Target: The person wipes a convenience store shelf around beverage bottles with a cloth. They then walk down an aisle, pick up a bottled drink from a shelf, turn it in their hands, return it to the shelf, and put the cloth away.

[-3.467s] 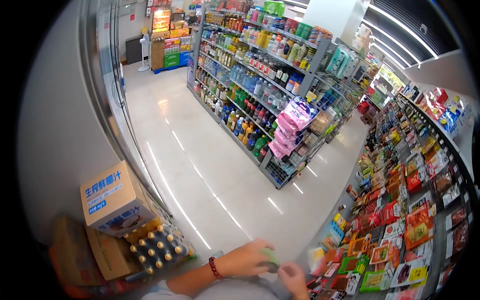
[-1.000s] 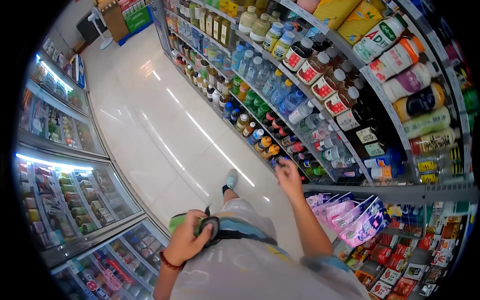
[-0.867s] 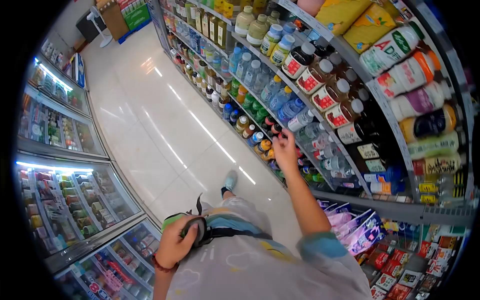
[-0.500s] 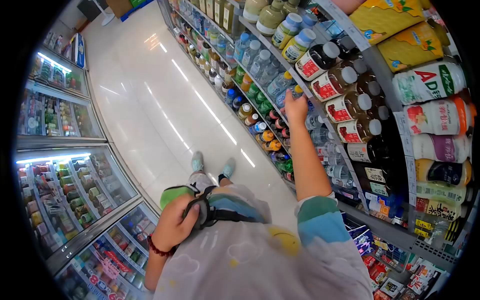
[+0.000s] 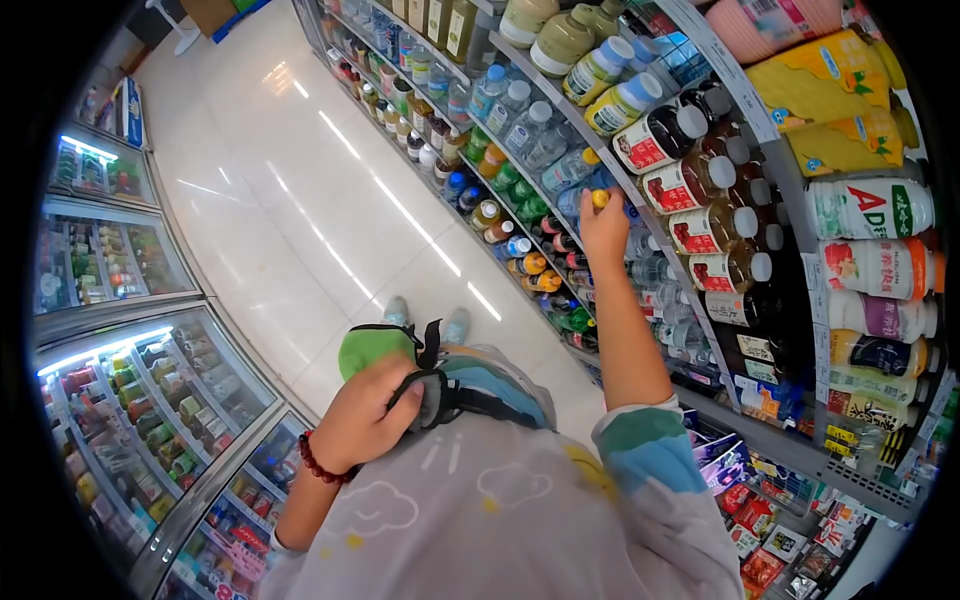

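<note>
My right hand [image 5: 605,238] reaches into the shelf on the right, its fingers closed around the neck of a yellow-capped bottle [image 5: 600,199]. The bottle's clear body is mostly hidden by my hand and the shelf edge. Just beside it lies another clear bottle with a yellow cap [image 5: 570,170]. At my waist, my left hand [image 5: 368,415] is wrapped around a grey and black strap [image 5: 432,395]. Near those fingers a green pouch-like thing [image 5: 368,352] with black edging shows; part of it is behind the hand.
Dark bottles with red and white labels [image 5: 685,190] line the shelf to the right. Orange drinks [image 5: 530,264] and other bottles fill the lower tiers. A lit glass-door cooler [image 5: 150,400] runs along the left. The shiny tiled floor [image 5: 290,200] lies between them.
My right hand has closed on the yellow-capped bottle, whose cap now sticks up between the fingers. My left hand has shifted slightly, and more of the green pouch shows. The view has moved a little.
</note>
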Demonstrator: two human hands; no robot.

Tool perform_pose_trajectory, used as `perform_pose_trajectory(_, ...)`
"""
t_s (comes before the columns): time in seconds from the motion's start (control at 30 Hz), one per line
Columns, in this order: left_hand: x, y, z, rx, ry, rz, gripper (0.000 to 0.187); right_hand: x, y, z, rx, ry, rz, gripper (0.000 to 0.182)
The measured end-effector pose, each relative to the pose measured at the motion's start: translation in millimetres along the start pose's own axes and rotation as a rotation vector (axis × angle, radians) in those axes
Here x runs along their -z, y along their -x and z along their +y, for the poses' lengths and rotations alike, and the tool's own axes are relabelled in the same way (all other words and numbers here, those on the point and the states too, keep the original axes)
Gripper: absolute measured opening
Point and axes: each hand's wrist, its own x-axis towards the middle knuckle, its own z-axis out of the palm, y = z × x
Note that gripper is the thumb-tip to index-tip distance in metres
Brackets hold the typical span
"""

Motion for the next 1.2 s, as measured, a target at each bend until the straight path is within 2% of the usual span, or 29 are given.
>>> perform_pose_trajectory(0.07, 8.3, -1.1, -11.9, -0.123, 0.008, 0.045, 0.009, -12.3, 7.9, 14.7, 0.05, -0.012, 0.053, 0.044)
perform_pose_trajectory(0.17, 19.7, -3.4, -13.2, -0.086, 0.079, 0.016, 0.019, -17.7, 28.1, 28.3, 0.177, -0.093, 0.113, 0.036)
perform_pose_trajectory(0.2, 21.8, -2.8, -15.0, -0.089, 0.079, 0.011, 0.019, -14.3, 37.4, 24.8, 0.174, -0.091, 0.118, 0.036)
perform_pose_trajectory(0.27, 23.9, -1.0, -19.3, 0.076, 0.199, -0.057, 0.032, -0.7, 59.2, 7.5, 0.051, -0.199, 0.228, 0.035)
perform_pose_trajectory(0.4, 30.3, -14.8, -20.2, -0.011, 0.203, -0.089, 0.042, 37.2, 107.0, -16.3, -0.032, -0.26, 0.28, 0.032)
perform_pose_trajectory(0.47, 30.1, -25.8, -27.2, -0.179, 0.16, -0.102, 0.049, 51.0, 135.5, -22.3, -0.033, -0.287, 0.226, 0.029)
perform_pose_trajectory(0.5, 29.9, -31.5, -31.5, -0.178, 0.156, -0.122, 0.049, 54.5, 149.2, -24.0, 0.023, -0.321, 0.246, 0.03)
perform_pose_trajectory(0.53, 28.6, -38.7, -37.5, -0.212, 0.186, -0.197, 0.047, 59.3, 164.6, -26.9, 0.006, -0.32, 0.257, 0.03)
perform_pose_trajectory(0.57, 30.5, -44.7, -37.9, -0.247, 0.214, -0.273, 0.045, 67.5, 180.4, -34.1, -0.027, -0.327, 0.181, 0.031)
perform_pose_trajectory(0.6, 30.6, -51.5, -34.4, -0.248, 0.206, -0.293, 0.045, 73.5, 194.1, -38.0, -0.06, -0.337, 0.106, 0.032)
perform_pose_trajectory(0.63, 27.6, -59.3, -28.6, -0.204, 0.225, -0.313, 0.041, 78.0, 204.5, -37.4, 0.011, -0.305, 0.093, 0.033)
perform_pose_trajectory(0.67, 24.8, -66.4, -22.9, -0.159, 0.243, -0.334, 0.038, 85.4, 213.3, -42.3, -0.005, -0.311, 0.107, 0.033)
perform_pose_trajectory(0.7, 20.2, -74.1, -23.6, -0.169, 0.182, -0.348, 0.032, 96.0, 221.4, -50.7, 0.051, -0.332, 0.055, 0.033)
perform_pose_trajectory(0.77, 11.3, -86.0, -10.6, -0.197, 0.107, -0.354, 0.033, 116.5, 231.6, -67.2, 0.165, -0.465, -0.039, 0.035)
perform_pose_trajectory(0.8, 8.5, -91.5, -5.4, -0.224, 0.043, -0.337, 0.038, 125.1, 234.7, -71.8, 0.152, -0.47, -0.025, 0.035)
perform_pose_trajectory(0.83, 6.5, -98.0, -5.3, -0.252, -0.076, -0.362, 0.063, 133.3, 237.4, -74.3, 0.206, -0.608, -0.066, 0.036)
perform_pose_trajectory(0.87, 6.1, -101.8, 1.5, -0.256, -0.082, -0.377, 0.063, 141.3, 239.9, -77.7, 0.261, -0.744, -0.105, 0.037)
perform_pose_trajectory(0.9, 6.9, -104.2, 12.3, -0.252, -0.151, -0.45, 0.071, 149.0, 239.6, -83.1, 0.285, -0.877, -0.116, 0.038)
perform_pose_trajectory(0.93, 6.6, -105.4, 18.9, -0.248, -0.219, -0.522, 0.08, 153.7, 239.4, -87.4, 0.277, -0.877, -0.101, 0.038)
perform_pose_trajectory(0.97, 1.2, -106.0, 12.7, -0.357, -0.172, -0.511, 0.08, 156.2, 238.7, -91.4, 0.23, -1.023, -0.071, 0.037)
perform_pose_trajectory(1.0, -0.5, -107.5, 18.4, -0.366, -0.174, -0.528, 0.08, 158.1, 236.9, -95.1, 0.184, -1.168, -0.038, 0.036)
perform_pose_trajectory(1.07, -8.4, -107.4, 35.1, -0.265, -0.314, -0.707, 0.067, 158.2, 227.0, -98.1, 0.154, -1.209, -0.024, 0.032)
perform_pose_trajectory(1.1, -16.6, -105.4, 32.5, -0.322, -0.304, -0.649, 0.055, 157.4, 222.8, -99.2, 0.042, -1.2, -0.016, 0.029)
perform_pose_trajectory(1.13, -21.3, -104.4, 28.5, -0.328, -0.306, -0.664, 0.055, 156.7, 217.9, -99.8, -0.068, -1.19, -0.008, 0.026)
perform_pose_trajectory(1.2, -27.2, -104.5, 23.9, -0.258, -0.069, -0.708, 0.053, 157.0, 207.9, -101.5, -0.114, -1.175, 0.026, 0.024)
